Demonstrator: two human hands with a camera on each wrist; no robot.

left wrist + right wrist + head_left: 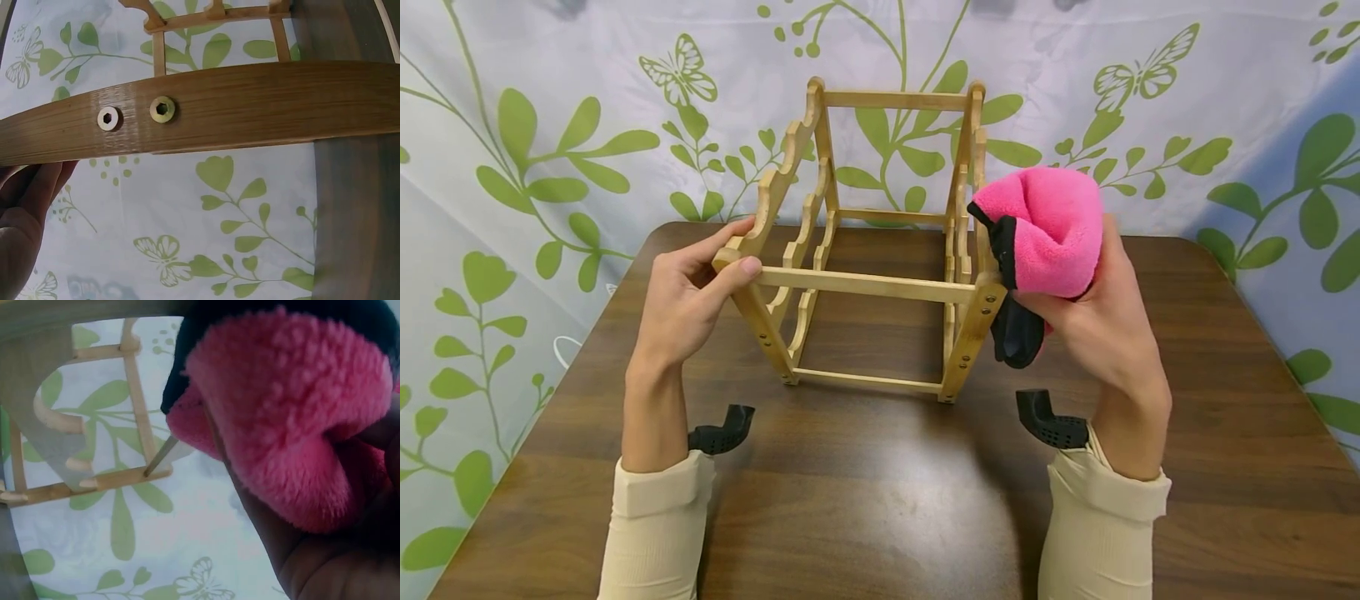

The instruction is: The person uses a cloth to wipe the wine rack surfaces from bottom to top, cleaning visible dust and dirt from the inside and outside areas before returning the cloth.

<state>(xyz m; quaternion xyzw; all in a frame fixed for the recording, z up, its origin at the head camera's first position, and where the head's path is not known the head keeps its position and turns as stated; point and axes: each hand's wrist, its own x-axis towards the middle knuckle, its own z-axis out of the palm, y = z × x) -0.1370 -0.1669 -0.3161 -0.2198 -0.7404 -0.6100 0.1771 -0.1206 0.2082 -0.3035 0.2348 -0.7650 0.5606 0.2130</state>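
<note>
A light wooden rack (pixel 865 284) with scalloped side rails stands on the table. My left hand (pixel 679 293) grips its near left top corner, thumb over the end of the front bar. In the left wrist view, a leg of the rack (pixel 250 100) with two hex bolts crosses the picture. A bunched, fluffy pink cloth (pixel 1060 229) with black edging is held in my right hand (pixel 1112 333). It is right beside the rack's near right top corner, which it partly overlaps. Folds of the cloth hide some of the right fingers.
The dark wooden table (pixel 865 492) extends around the rack. Behind it hangs a white curtain (pixel 610 50) printed with green leaves and butterflies. Black curved pieces (pixel 1052 421) stick out from both cuffs. At the table's left edge is a thin white loop (pixel 563 342).
</note>
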